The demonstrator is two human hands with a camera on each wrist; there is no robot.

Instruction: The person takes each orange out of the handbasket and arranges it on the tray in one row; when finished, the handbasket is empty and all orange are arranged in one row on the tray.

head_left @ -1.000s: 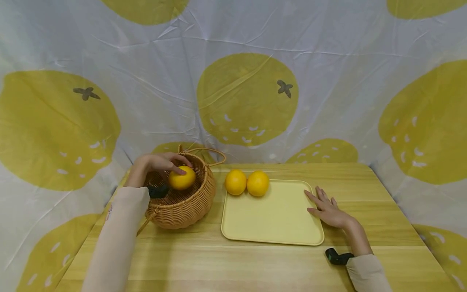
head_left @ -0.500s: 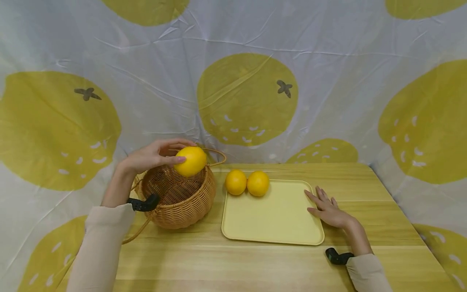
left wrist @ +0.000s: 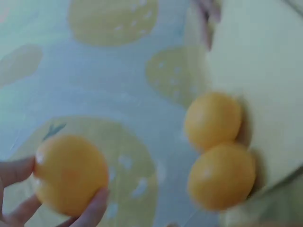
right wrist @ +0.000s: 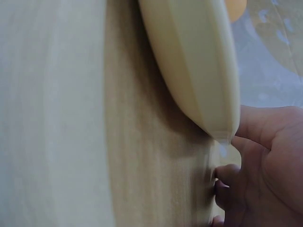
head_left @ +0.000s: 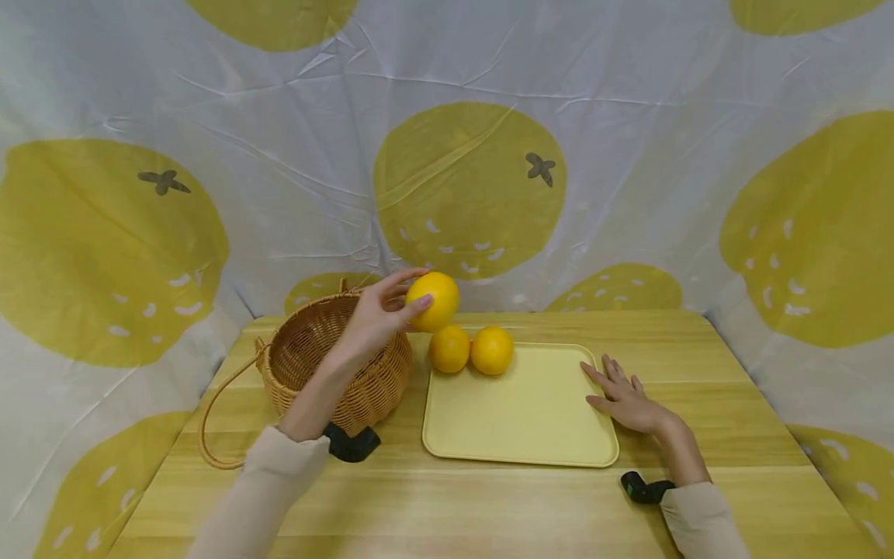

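My left hand [head_left: 373, 317] grips an orange [head_left: 434, 301] between thumb and fingers, held up in the air behind the tray's far left corner. In the left wrist view the same orange [left wrist: 71, 175] sits in the fingertips. Two more oranges, one at the corner [head_left: 450, 348] and one beside it [head_left: 492, 350], lie side by side at the far left of the pale yellow tray [head_left: 520, 411]. My right hand [head_left: 628, 404] rests at the tray's right edge with its fingers spread. From the right wrist view, its thumb side touches the tray rim [right wrist: 229, 94].
A wicker basket [head_left: 377, 396] stands left of the tray, partly covered by my left forearm. Its loop handle [head_left: 205, 423] hangs down on the left side. The wooden table [head_left: 447, 508] ends at a lemon-printed cloth [head_left: 628, 178] behind.
My left hand has lifted the orange out of the basket and carried it right, toward the tray's far left corner. The right hand and tray have stayed in place.
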